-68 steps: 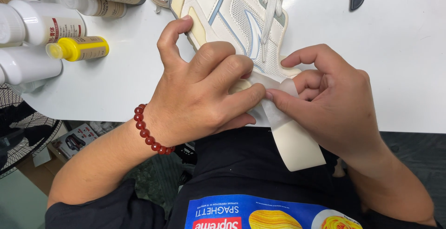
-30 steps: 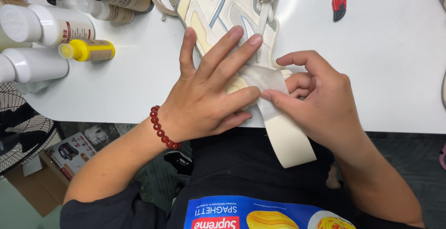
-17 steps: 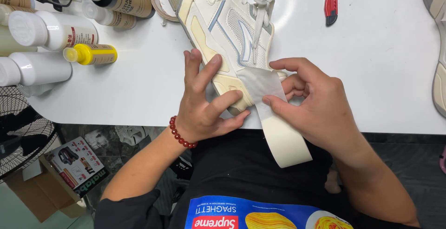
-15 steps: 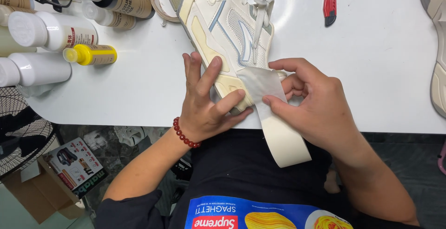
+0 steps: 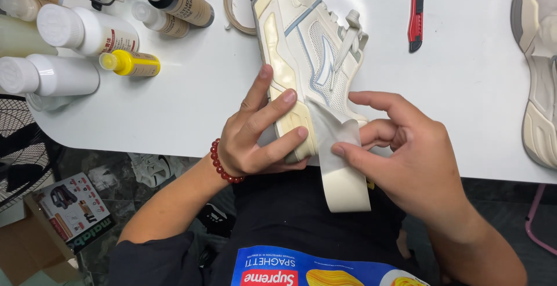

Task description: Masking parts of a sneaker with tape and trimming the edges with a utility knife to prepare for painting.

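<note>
Head view, white table. A white sneaker with blue trim lies on its side, toe toward 12 o'clock, heel at the table's near edge.

Left hand lies flat and spread on the yellowed sole at the heel, fingers extended, pinning the shoe rather than grasping it; a red bead bracelet sits on that wrist. Right hand has thumb and forefinger pressed on a loose strip of pale tape over the heel — not a closed fist, a light pinch-and-press. The wide tape roll hangs off the table edge at 6 o'clock, over my lap.

At 10 o'clock: white bottles, a small yellow bottle. A red utility knife at 1 o'clock, a second shoe at 3 o'clock.

Risks as I judge them — the dangling roll's weight could drag the strip askew or peel it; the curved heel invites wrinkles; if the left hand shifts, the shoe could slide off the edge.
</note>
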